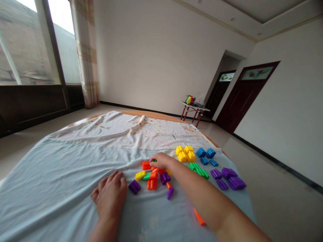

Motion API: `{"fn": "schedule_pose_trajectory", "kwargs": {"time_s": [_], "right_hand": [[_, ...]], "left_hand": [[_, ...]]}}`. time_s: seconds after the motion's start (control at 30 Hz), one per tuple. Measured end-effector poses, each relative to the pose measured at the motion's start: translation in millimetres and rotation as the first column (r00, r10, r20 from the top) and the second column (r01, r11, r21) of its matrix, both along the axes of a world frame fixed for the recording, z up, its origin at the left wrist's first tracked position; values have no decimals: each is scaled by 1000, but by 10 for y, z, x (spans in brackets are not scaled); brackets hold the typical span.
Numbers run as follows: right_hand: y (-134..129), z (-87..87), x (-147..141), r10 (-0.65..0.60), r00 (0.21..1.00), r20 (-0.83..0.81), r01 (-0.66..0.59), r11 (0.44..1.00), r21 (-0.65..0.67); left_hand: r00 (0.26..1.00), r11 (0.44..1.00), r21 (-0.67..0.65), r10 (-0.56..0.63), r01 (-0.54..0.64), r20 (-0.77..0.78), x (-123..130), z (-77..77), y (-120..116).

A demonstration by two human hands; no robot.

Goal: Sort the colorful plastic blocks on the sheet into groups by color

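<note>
My left hand (pixel 111 191) rests palm down on the blue part of the cloth with its fingers loosely bent and holding nothing. A dark purple plastic block (pixel 134 187) lies just right of it. My right hand (pixel 159 160) reaches over a mixed pile, its fingertips closed around a green plastic block (pixel 153 161) that is mostly hidden. Under and around it lie an orange block (pixel 145 165), a yellow block (pixel 140 175), another orange block (pixel 151 184) and purple blocks (pixel 165 177). A small purple piece (pixel 170 193) sits nearest me.
Right of the pile are sorted groups: yellow blocks (pixel 185 153), blue blocks (pixel 206 156), green blocks (pixel 199 170) and purple blocks (pixel 229 178). Beneath my right forearm an orange block (pixel 199 217) shows partly. The wrinkled cloth (pixel 70 168) covers the table. A small side table (pixel 195 107) stands beyond.
</note>
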State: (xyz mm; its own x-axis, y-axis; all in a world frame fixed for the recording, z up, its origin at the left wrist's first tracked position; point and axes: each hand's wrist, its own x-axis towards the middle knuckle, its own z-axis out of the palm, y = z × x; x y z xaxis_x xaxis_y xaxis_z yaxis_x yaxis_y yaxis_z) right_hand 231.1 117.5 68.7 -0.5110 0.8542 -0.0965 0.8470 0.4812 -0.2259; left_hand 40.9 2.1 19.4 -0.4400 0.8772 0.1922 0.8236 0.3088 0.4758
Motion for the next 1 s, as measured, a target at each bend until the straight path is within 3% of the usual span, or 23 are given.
{"fn": "schedule_pose_trajectory", "kwargs": {"time_s": [0.2, 0.33, 0.4, 0.5, 0.6, 0.67, 1.0], "right_hand": [[-454, 103, 1, 41, 997, -61, -33, 991, 130], [-752, 111, -84, 19, 995, 100, -38, 981, 190], [-867, 95, -90, -20, 992, 124, -10, 972, 235], [-993, 36, -46, -49, 999, 16, 42, 960, 276], [-1072, -59, 19, -56, 991, -120, 87, 958, 273], [-1103, -120, 58, -51, 979, -197, 106, 956, 275], [-1236, -123, 323, -109, 875, -471, 302, 885, 355]], "left_hand": [[1000, 1000, 13, -9, 9, 15, -2, 0, -6], [999, 996, 75, -39, 40, -21, -10, -7, -9], [991, 981, 152, -115, 124, -65, 11, -16, -3], [938, 911, 223, -331, 346, -102, 89, -55, 17], [834, 812, 198, -546, 549, -72, 179, -111, 41], [785, 771, 168, -619, 615, -31, 204, -135, 55], [795, 793, 197, -600, 577, 87, 129, -56, 54]]}}
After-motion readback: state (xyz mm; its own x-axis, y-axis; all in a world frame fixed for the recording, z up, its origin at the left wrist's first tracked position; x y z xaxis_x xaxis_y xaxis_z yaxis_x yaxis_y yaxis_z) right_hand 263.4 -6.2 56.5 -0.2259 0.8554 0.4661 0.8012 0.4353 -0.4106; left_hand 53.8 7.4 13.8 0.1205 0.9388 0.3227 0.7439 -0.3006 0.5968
